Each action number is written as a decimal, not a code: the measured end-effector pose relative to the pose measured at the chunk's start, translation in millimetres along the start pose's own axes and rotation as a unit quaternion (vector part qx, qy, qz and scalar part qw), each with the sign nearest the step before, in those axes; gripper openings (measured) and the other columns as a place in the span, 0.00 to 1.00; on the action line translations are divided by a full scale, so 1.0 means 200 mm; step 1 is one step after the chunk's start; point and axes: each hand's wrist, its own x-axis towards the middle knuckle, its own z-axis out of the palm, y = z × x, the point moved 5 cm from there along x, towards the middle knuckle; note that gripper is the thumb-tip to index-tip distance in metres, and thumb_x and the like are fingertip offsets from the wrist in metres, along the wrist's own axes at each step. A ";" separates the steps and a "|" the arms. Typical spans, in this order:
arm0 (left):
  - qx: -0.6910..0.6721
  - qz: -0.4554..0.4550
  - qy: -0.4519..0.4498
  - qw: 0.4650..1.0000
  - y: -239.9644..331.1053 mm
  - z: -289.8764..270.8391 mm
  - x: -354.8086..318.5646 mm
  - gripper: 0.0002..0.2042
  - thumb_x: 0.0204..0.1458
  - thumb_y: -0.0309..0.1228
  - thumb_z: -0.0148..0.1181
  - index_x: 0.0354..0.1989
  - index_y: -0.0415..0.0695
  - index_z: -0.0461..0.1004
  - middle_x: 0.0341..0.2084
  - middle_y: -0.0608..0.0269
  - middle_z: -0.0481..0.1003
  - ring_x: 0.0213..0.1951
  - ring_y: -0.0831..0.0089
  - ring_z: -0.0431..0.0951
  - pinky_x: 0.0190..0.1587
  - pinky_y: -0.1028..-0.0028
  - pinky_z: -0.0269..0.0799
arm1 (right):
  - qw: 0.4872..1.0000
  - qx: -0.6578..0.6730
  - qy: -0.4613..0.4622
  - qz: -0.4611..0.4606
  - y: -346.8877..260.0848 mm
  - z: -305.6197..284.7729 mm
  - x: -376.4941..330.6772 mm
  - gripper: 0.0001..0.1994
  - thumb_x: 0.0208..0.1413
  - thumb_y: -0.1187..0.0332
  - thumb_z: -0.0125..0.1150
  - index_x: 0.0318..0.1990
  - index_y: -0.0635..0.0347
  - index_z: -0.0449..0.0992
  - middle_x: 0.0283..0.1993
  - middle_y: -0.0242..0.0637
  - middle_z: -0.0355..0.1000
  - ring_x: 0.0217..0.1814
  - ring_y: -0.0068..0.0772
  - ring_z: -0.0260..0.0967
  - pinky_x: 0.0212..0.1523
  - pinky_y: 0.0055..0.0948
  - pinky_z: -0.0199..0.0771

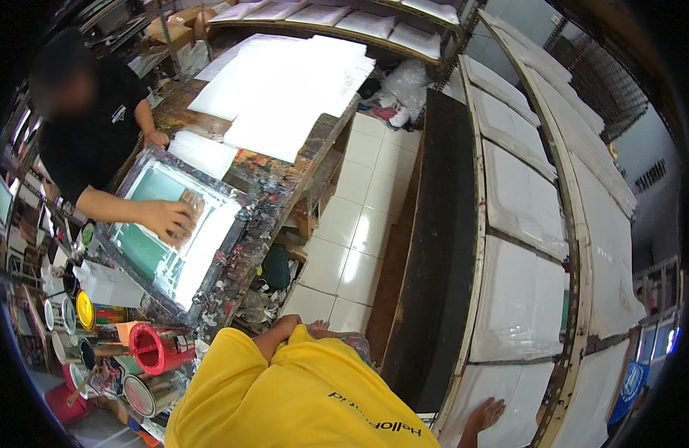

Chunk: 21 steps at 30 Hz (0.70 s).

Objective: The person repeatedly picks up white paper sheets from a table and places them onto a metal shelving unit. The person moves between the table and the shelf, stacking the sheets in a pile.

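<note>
Close to the hem of my yellow shirt, my left hand (285, 325) is closed with its fingers curled; what they hold, if anything, is hidden. My right hand (488, 414) is open at the lower right, fingers stretched over the white sheets (509, 381) on the rack shelf. I cannot tell whether it presses on them. To the left, a person in black grips a squeegee (193, 201) on a printing screen (139, 243) with green mesh and white ink. That person's other hand (156, 140) is at the frame's far edge.
A paint-stained table (266, 175) bears the screen and a spread of white sheets (277, 89). Paint cans, including a red bucket (159, 349), crowd the lower left. A long dark panel (434, 246) stands between the tiled floor (337, 239) and the rack (475, 187).
</note>
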 end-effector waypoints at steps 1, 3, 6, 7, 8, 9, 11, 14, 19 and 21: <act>-0.004 0.001 0.008 1.000 -0.01 0.00 0.00 0.14 0.54 0.40 0.58 0.45 0.49 0.76 0.45 0.56 0.78 0.48 0.57 0.77 0.50 0.61 0.69 | 1.000 0.004 0.000 0.001 0.01 0.00 0.00 0.31 0.68 0.49 0.38 0.69 0.64 0.57 0.72 0.53 0.53 0.76 0.49 0.45 0.72 0.43 0.46; -0.010 0.001 0.022 1.000 -0.03 0.00 0.00 0.13 0.55 0.40 0.55 0.46 0.49 0.76 0.45 0.56 0.78 0.49 0.57 0.76 0.52 0.59 0.69 | 0.999 0.020 -0.025 0.010 -0.02 0.00 0.03 0.31 0.68 0.48 0.37 0.69 0.62 0.57 0.73 0.53 0.51 0.77 0.50 0.41 0.73 0.46 0.43; -0.004 -0.004 0.027 1.000 -0.01 0.00 0.00 0.14 0.56 0.39 0.54 0.47 0.48 0.75 0.47 0.54 0.77 0.50 0.56 0.76 0.53 0.58 0.68 | 0.990 -0.043 0.129 -0.036 0.05 0.11 0.07 0.27 0.68 0.54 0.41 0.67 0.62 0.61 0.63 0.51 0.64 0.66 0.45 0.61 0.62 0.41 0.63; 0.002 -0.006 0.024 1.000 0.00 -0.01 0.00 0.14 0.57 0.39 0.53 0.47 0.48 0.75 0.47 0.53 0.77 0.51 0.56 0.76 0.53 0.58 0.68 | 0.972 -0.103 0.175 -0.116 0.09 0.18 0.07 0.26 0.68 0.54 0.43 0.65 0.64 0.63 0.63 0.55 0.64 0.65 0.49 0.62 0.63 0.44 0.62; 0.014 -0.004 0.011 1.000 0.03 -0.02 0.02 0.14 0.56 0.39 0.53 0.48 0.48 0.75 0.48 0.53 0.77 0.51 0.56 0.76 0.54 0.58 0.68 | 0.942 -0.164 0.221 -0.190 0.19 0.26 0.07 0.26 0.67 0.53 0.44 0.62 0.67 0.65 0.62 0.59 0.64 0.65 0.54 0.62 0.64 0.47 0.61; 0.021 -0.007 0.000 1.000 0.04 -0.03 0.04 0.14 0.56 0.39 0.54 0.48 0.48 0.75 0.48 0.53 0.76 0.51 0.56 0.76 0.54 0.58 0.68 | 0.900 -0.221 0.264 -0.267 0.22 0.32 0.08 0.26 0.66 0.53 0.46 0.59 0.69 0.67 0.62 0.62 0.64 0.64 0.58 0.62 0.66 0.50 0.60; 0.022 0.000 0.011 1.000 0.06 -0.04 0.05 0.15 0.53 0.40 0.58 0.45 0.46 0.77 0.47 0.51 0.77 0.50 0.55 0.76 0.52 0.59 0.70 | 0.901 -0.196 0.262 -0.285 0.23 0.33 0.09 0.24 0.65 0.55 0.50 0.56 0.69 0.69 0.61 0.63 0.64 0.64 0.57 0.63 0.65 0.49 0.62; -0.006 0.040 0.048 0.998 0.10 -0.03 0.11 0.17 0.46 0.43 0.65 0.39 0.42 0.79 0.42 0.47 0.79 0.46 0.53 0.78 0.48 0.59 0.72 | 0.948 -0.029 0.182 -0.259 0.33 0.29 0.19 0.23 0.62 0.58 0.56 0.56 0.69 0.69 0.60 0.64 0.65 0.62 0.56 0.65 0.63 0.48 0.65; -0.085 0.085 0.084 0.989 0.25 -0.13 0.17 0.16 0.50 0.42 0.59 0.39 0.42 0.79 0.41 0.47 0.78 0.46 0.53 0.78 0.48 0.59 0.72 | 0.921 0.154 0.323 -0.153 -0.08 -0.18 0.04 0.26 0.63 0.57 0.56 0.59 0.71 0.67 0.53 0.54 0.71 0.52 0.51 0.69 0.54 0.43 0.72; -0.058 0.100 0.104 0.988 0.38 -0.21 0.18 0.17 0.51 0.43 0.58 0.41 0.42 0.78 0.40 0.47 0.79 0.45 0.53 0.79 0.49 0.59 0.73 | 0.858 0.451 0.221 -0.102 -0.36 -0.36 -0.02 0.24 0.64 0.60 0.53 0.59 0.71 0.67 0.49 0.52 0.71 0.50 0.49 0.69 0.52 0.41 0.73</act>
